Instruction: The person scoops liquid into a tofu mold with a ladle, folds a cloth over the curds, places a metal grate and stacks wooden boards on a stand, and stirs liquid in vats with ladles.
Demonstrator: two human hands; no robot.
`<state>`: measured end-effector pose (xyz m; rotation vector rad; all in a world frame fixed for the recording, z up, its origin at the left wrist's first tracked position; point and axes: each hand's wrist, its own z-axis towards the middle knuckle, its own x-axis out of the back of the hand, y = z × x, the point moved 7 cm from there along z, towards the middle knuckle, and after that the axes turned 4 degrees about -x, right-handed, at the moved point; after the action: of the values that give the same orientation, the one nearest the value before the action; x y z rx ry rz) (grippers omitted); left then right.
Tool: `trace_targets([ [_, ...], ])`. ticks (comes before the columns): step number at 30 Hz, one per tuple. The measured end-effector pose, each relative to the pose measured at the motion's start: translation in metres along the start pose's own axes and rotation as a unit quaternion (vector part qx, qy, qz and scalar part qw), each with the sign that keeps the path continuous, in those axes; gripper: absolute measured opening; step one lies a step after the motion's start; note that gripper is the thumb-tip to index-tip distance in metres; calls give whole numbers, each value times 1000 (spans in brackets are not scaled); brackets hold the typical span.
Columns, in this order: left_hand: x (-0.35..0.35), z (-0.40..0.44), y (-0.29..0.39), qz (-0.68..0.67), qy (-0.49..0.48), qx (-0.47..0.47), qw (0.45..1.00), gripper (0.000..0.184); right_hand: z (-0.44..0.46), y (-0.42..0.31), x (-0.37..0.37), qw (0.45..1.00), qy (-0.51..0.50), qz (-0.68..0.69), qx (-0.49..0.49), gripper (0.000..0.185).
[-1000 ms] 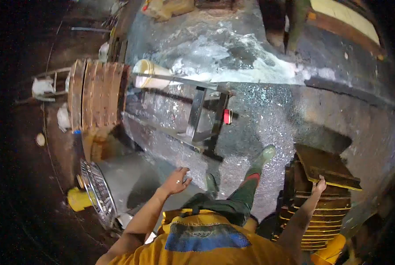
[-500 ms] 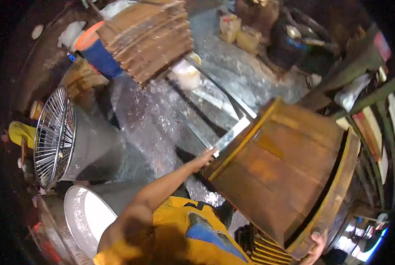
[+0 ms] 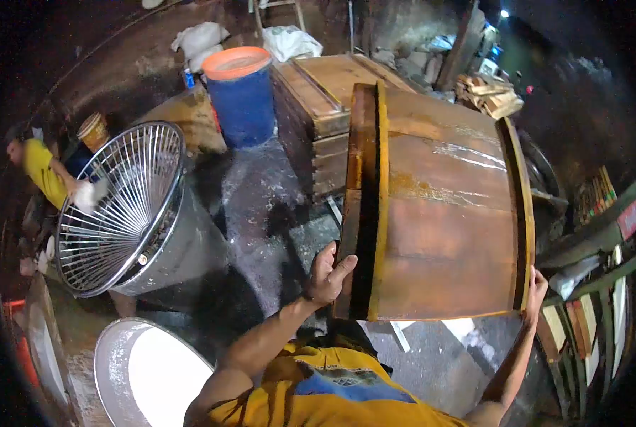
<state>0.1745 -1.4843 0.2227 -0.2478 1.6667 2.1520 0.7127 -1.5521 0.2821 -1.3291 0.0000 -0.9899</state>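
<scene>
Both hands hold a large brown wooden tray, tilted up in front of me, with a raised batten along each side and wet-looking streaks near its far end. My left hand grips the left edge, its thumb against the wood. At the lower right corner, my right hand is closed round the other edge, its fingers partly hidden. Behind the tray stands a stack of wooden trays or boxes, partly covered by it. Parts of a metal frame show on the floor below.
On the left stand a large grey drum with a wire guard and a round white-filled tub. A blue barrel with an orange rim is beyond. A person in yellow works at far left. Wooden slats lean at right.
The tray has swung up and level in front of me, and now hides most of the metal frame. My right hand has risen with it. The view has turned toward the stack and barrel.
</scene>
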Motion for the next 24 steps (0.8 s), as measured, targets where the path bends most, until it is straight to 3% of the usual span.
trace_targets([
  [5, 51, 73, -36, 32, 65, 2, 997, 20, 136, -46, -101, 992, -70, -86, 60, 41],
  [8, 71, 139, -36, 56, 113, -15, 992, 17, 204, -88, -176, 991, -63, -44, 108, 45],
  [11, 97, 211, -58, 73, 158, -9, 985, 26, 318, -61, -246, 980, -59, -125, 141, 45],
  [12, 106, 234, -59, 95, 184, 7, 978, 27, 344, -64, -270, 989, -54, -102, 92, 45],
  [15, 144, 307, -68, 187, 240, 21, 952, 31, 444, -57, -347, 987, -2, -110, 113, 38],
  [17, 171, 348, -78, 251, 276, 22, 928, 34, 505, -76, -405, 979, -113, -44, 161, 33],
  [18, 166, 368, -54, 235, 262, 28, 936, 36, 508, -109, -418, 985, -66, -85, 136, 30],
  [19, 167, 384, -35, 297, 259, 41, 918, 37, 530, -118, -444, 982, -138, -74, 104, 29],
  [20, 168, 398, -20, 304, 277, 67, 909, 37, 544, -128, -461, 987, -86, -73, 116, 30],
  [21, 174, 413, -11, 309, 294, 94, 900, 37, 598, -100, -499, 975, -102, -42, 193, 33],
  [23, 212, 445, -31, 373, 296, 62, 877, 37, 589, -142, -524, 952, -31, -162, 258, 34],
  [24, 225, 455, -33, 401, 320, 78, 855, 37, 605, -139, -549, 962, -90, -152, 209, 32],
])
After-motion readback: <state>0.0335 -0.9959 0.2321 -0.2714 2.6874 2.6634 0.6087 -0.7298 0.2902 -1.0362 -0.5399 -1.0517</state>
